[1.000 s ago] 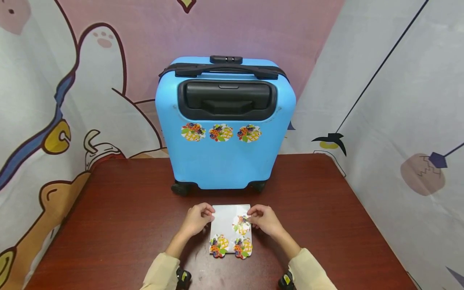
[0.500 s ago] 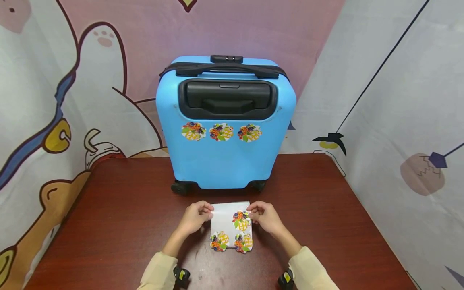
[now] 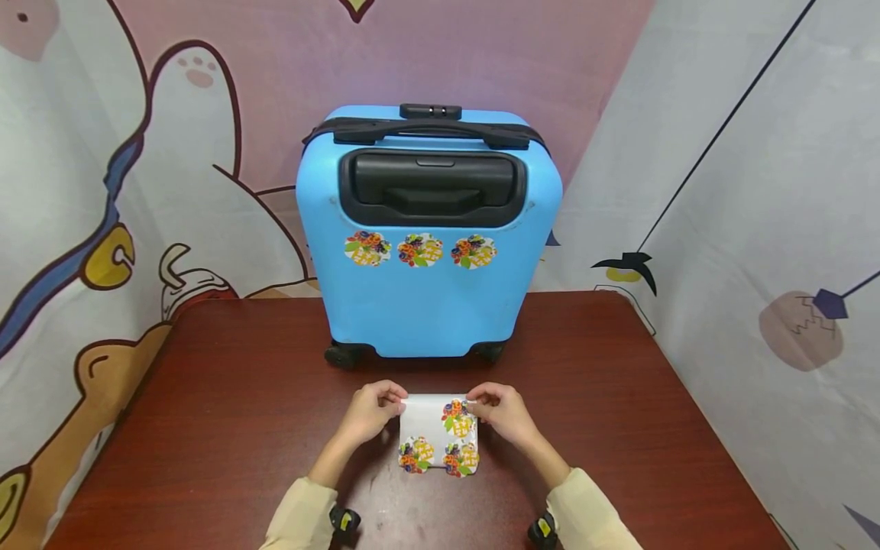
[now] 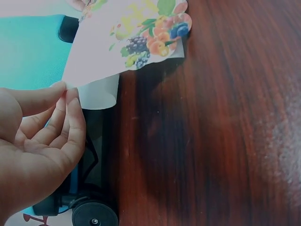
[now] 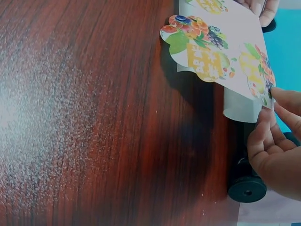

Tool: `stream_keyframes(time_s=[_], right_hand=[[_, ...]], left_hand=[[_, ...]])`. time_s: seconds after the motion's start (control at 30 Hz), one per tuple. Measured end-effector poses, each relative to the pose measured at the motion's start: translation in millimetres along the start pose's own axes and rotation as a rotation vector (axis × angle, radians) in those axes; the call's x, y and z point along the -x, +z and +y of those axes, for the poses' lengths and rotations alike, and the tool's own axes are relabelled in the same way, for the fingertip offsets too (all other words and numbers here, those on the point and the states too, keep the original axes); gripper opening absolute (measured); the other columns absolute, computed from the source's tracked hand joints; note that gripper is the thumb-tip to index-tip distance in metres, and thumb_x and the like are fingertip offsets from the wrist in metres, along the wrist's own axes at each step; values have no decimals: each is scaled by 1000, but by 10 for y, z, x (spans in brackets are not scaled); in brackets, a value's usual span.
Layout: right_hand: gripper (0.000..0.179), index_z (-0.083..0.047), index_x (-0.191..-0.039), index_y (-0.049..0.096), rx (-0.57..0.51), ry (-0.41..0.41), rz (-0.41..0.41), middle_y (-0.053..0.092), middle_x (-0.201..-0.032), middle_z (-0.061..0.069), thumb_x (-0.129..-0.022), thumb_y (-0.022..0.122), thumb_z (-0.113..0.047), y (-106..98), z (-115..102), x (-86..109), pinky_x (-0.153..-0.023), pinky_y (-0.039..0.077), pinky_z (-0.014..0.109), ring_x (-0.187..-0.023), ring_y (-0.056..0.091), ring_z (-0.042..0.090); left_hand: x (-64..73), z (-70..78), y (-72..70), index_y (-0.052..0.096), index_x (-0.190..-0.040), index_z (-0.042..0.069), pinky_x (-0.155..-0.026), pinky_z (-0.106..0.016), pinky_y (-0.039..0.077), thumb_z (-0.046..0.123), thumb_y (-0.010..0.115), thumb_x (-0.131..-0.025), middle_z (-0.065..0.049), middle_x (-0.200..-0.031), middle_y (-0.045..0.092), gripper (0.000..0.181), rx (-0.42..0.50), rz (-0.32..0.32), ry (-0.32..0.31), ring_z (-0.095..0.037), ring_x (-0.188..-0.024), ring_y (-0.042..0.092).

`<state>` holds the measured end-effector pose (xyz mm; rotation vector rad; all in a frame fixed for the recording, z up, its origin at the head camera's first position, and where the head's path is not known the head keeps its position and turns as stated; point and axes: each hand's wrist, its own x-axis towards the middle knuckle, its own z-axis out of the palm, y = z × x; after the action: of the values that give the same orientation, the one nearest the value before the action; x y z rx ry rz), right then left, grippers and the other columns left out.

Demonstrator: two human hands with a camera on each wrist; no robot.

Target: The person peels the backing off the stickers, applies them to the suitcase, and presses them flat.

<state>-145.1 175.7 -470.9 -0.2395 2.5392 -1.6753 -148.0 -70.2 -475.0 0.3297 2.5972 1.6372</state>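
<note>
We see a reddish-brown, wood-grained worktop (image 3: 227, 428) with rounded far corners and a pale glare near its front. Toward the back, a light-blue suitcase (image 3: 419, 309) stands upright on black wheels (image 3: 341, 357); whether the sticker sheet (image 3: 424, 420) touches the surface, we cannot tell.

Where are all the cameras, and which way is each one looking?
Head: worn on the head, looking forward and down at the blue suitcase, table and paper; the left hand, right hand and both sleeves show.
Left wrist: worn there, looking at the left hand pinching the paper; a bit of the right hand peeks in.
Right wrist: worn there, looking at the right hand pinching the paper; a bit of the left hand peeks in.
Both wrist views share the paper, fruit stickers, table and suitcase.
</note>
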Motion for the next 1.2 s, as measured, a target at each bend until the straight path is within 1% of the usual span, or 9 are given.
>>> stream_keyframes(time_s=[0.17,0.33,0.53,0.63,0.77,0.87,0.93,1.07,1.2], right_hand=[[9,-2,-82,67,61,0,27,54,-65,3,-74,72,0,24,53,-10,-46,42,23,-54,48,11],[8,-4,-79,67,81,10,41,56,-65,3,-75,71,1,34,61,1,-47,43,23,-54,48,12],[8,-6,-76,69,87,26,81,64,-74,4,-74,71,1,46,60,10,-51,47,25,-57,53,11],[10,-10,-73,70,140,3,115,62,-76,1,-72,73,0,54,60,16,-56,46,24,-63,53,10],[14,-14,-70,70,225,-45,153,56,-74,-4,-70,76,-2,65,60,24,-59,43,24,-68,50,11],[15,-14,-70,69,237,-57,147,56,-74,-5,-70,75,-1,68,54,27,-59,42,25,-68,50,11],[14,-13,-70,69,224,-54,129,58,-75,-4,-71,74,0,65,48,27,-58,43,24,-67,50,11],[10,-7,-73,68,179,-17,82,63,-76,1,-73,72,1,58,42,30,-46,44,25,-58,51,11],[5,-3,-76,67,139,0,47,63,-73,5,-75,71,0,52,49,35,-42,44,26,-54,53,15]], left_hand=[[12,32,8,65,-85,2,-57,-25,45,-3,66,-79,-6,-76,63,8,-23,10,14,-15,-68,58],[20,43,22,65,-85,2,-57,-25,45,-3,66,-79,-4,-76,63,8,-26,7,15,-15,-68,58],[22,31,30,64,-84,1,-56,-25,46,-4,65,-79,-4,-75,63,7,-25,9,16,-14,-67,57],[24,28,30,65,-85,1,-56,-24,45,-4,65,-80,-3,-75,62,7,-32,7,11,-14,-67,57],[26,23,31,65,-85,2,-55,-24,45,-4,65,-80,-2,-75,62,8,-40,-2,8,-13,-66,56],[26,14,34,65,-85,2,-55,-24,45,-4,65,-79,-3,-75,62,8,-41,-5,17,-13,-66,57],[25,7,35,65,-85,2,-56,-24,46,-4,65,-79,-3,-75,63,8,-44,-4,20,-13,-67,57],[32,2,33,65,-85,2,-57,-24,46,-3,66,-79,-2,-76,63,8,-57,-4,28,-14,-68,58],[39,-4,30,65,-85,2,-58,-25,46,-2,65,-80,-3,-76,63,7,-62,-10,40,-14,-68,59]])
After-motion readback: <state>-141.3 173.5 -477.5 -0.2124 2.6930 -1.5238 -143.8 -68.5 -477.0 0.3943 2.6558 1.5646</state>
